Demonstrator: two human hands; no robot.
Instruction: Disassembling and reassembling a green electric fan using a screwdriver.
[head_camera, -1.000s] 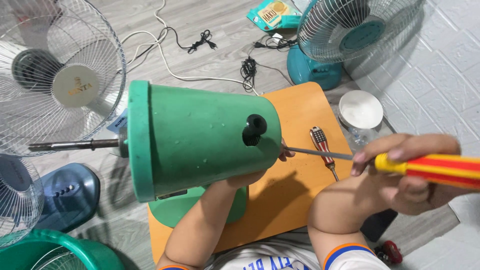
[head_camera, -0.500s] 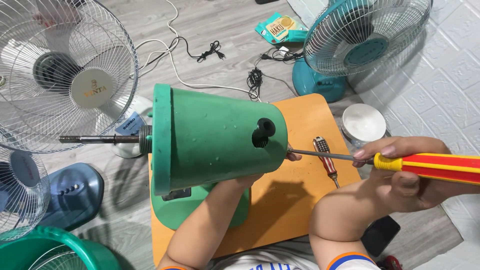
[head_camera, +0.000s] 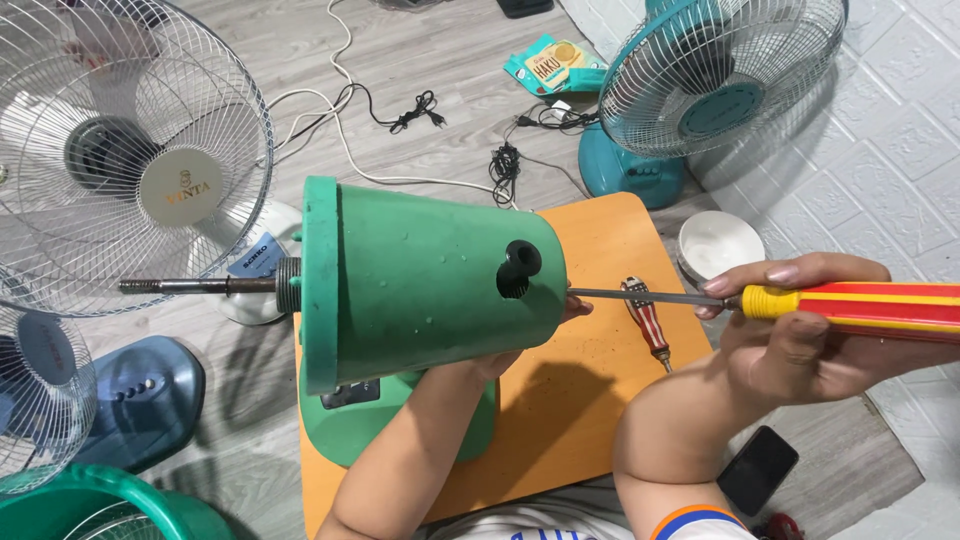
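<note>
Green fan motor cover (head_camera: 420, 285) sits a bit more to right than before, over orange table (head_camera: 590, 380). Left hand (head_camera: 520, 345) holds it from below, mostly hidden. Right hand (head_camera: 810, 330) wrapped tight on red-yellow screwdriver (head_camera: 760, 302), tip still at cover's back end. Small screwdriver (head_camera: 648, 320) lies on table.

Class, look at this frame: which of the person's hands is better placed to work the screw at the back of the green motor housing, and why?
Probably the right hand: it grips the screwdriver, whose shaft tip already meets the green motor housing rear. The left hand is occupied supporting that housing from beneath, mostly hidden behind it.
</note>
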